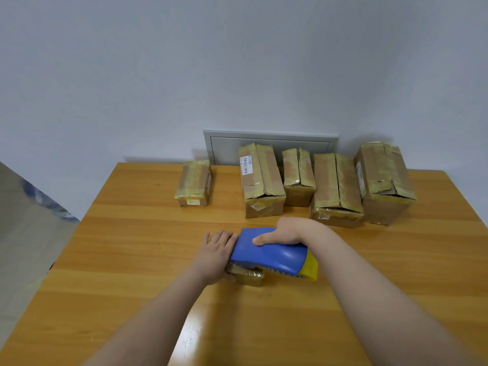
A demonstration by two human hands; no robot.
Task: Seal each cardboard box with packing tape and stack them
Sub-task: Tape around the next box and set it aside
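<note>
Near the middle of the table, the left hand grips a small taped box. The right hand clasps the blue tape dispenser on top of it. Five closed boxes line the far edge, contents hidden.

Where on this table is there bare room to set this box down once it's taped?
Free: the left side of the table, between its edge, the left hand gripping the near box, and the lone small box; and right of the tape dispenser in the right hand. Crowded: far right, four boxes close together.
</note>
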